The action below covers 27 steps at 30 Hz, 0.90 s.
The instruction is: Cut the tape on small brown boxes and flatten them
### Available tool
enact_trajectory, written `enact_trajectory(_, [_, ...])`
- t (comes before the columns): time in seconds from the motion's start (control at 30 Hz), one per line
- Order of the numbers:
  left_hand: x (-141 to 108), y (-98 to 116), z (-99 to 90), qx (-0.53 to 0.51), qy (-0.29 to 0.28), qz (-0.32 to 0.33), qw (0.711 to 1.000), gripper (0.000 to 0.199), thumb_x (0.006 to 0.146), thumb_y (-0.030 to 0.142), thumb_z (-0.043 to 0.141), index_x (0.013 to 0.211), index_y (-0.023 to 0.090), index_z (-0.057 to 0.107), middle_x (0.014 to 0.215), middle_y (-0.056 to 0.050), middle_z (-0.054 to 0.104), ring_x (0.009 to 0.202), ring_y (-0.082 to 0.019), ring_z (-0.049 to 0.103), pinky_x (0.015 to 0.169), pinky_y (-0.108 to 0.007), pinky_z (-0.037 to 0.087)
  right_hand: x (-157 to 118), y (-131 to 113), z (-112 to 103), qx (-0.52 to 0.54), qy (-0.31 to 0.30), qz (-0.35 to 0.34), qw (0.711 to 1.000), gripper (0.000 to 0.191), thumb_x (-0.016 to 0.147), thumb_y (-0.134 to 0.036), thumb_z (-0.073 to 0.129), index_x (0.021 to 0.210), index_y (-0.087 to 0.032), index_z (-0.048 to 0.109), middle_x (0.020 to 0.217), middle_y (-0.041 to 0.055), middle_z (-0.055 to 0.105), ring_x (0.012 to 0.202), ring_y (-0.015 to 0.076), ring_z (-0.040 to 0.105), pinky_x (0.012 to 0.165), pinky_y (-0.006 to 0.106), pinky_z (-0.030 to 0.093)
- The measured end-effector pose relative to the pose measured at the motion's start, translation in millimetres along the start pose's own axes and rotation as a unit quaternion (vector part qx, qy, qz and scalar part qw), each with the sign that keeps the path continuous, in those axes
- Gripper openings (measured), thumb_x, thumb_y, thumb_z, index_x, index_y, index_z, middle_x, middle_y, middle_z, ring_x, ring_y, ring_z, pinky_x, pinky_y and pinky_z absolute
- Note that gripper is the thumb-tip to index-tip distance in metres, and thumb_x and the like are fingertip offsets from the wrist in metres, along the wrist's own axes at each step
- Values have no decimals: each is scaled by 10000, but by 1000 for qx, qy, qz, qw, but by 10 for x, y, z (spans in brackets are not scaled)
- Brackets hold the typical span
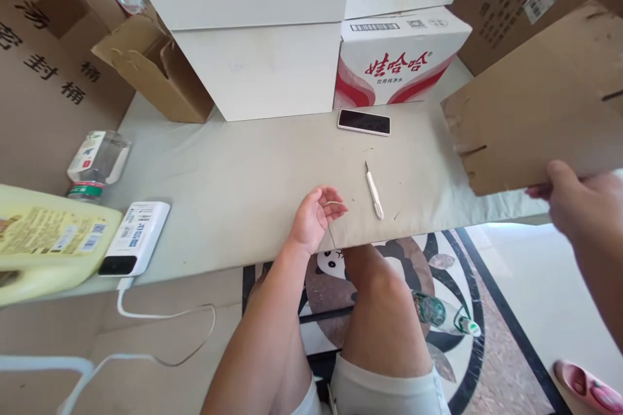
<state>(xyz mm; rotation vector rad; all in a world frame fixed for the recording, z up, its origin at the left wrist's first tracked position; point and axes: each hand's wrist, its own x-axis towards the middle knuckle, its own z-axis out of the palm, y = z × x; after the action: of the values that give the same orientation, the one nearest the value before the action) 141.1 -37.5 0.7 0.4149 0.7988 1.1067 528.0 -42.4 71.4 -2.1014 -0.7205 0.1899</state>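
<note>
My right hand grips the lower edge of a brown cardboard piece at the right, thumb on its near face. The cardboard is tilted above the table's right end and has short dark slits near its edges. Over the front edge of the table, my left hand hovers palm up with loosely curled fingers apart, holding nothing. To its right lies a white craft knife with a thin dark blade pointing away from me. Small dark scraps lie around the knife.
A phone lies before a red-and-white carton and large white boxes. At left are an open cardboard box, a plastic bottle, a power bank with cable and a yellow jug. A green-labelled bottle lies on the floor.
</note>
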Motion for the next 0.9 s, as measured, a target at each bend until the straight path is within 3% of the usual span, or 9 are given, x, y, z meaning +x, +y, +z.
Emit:
enact_trajectory(0.03, [12,2,6,0,-3,-4,1000,267,734,415,673,835,168,683,753,-19,701,673,-159,708,729,-289,556,147,-180,117,-57,-4,-27,998,214,818,-169,651,607,-173,615,621,90,617,554,117,532,458,260,367])
enact_trajectory(0.13, [45,29,-7,-8,-8,-2,1000,261,735,408,668,825,164,689,751,-22,694,669,-157,705,728,-289,552,464,-682,553,-3,-87,14,996,99,964,-135,509,961,-152,606,1012,164,712,628,46,588,596,260,463])
enact_trajectory(0.23, [57,83,-53,-23,-4,13,1000,249,752,394,647,823,160,696,762,-30,691,672,-156,698,730,-296,552,469,-886,942,39,-204,49,977,163,1005,-148,457,1146,-112,529,1190,245,657,694,24,634,737,262,511])
enact_trajectory(0.37, [41,160,-114,-40,5,24,999,248,770,383,621,808,152,704,772,-42,681,680,-154,685,732,-302,548,122,-696,1152,-17,-311,43,949,173,923,-212,621,1074,-142,575,1158,187,676,739,57,631,830,285,500])
enact_trajectory(0.53, [-4,199,-147,-72,31,29,997,270,780,386,595,758,141,707,841,-57,690,714,-148,676,725,-290,526,-206,-519,1010,-106,-359,-4,927,214,915,-260,626,1106,-165,612,1245,197,660,972,152,640,947,316,458])
enact_trajectory(0.63, [-39,230,-157,-99,55,31,993,290,803,374,555,771,132,712,889,-79,709,719,-142,668,715,-282,504,-341,-697,885,-147,-373,-37,915,235,931,-266,593,1149,-181,617,1315,204,651,1109,219,636,1024,372,438])
enact_trajectory(0.73, [-79,299,-173,-144,75,40,986,285,816,351,526,795,133,709,850,-69,700,675,-133,652,700,-281,488,-551,-1010,921,-164,-400,-87,897,250,944,-252,558,1174,-173,617,1371,221,636,1200,272,623,1079,423,423])
enact_trajectory(0.8, [-109,352,-191,-179,86,50,979,277,821,339,518,786,133,700,791,-49,672,639,-127,639,693,-278,483,-742,-1231,1085,-161,-425,-133,881,255,947,-235,540,1180,-166,620,1375,215,643,1234,282,622,1099,427,429])
enact_trajectory(0.9, [-161,424,-234,-218,102,64,968,269,819,323,511,756,126,683,691,-19,598,584,-114,602,662,-264,462,-1109,-1560,1512,-142,-463,-203,851,270,935,-230,554,1188,-180,632,1345,162,676,1248,265,634,1135,417,433])
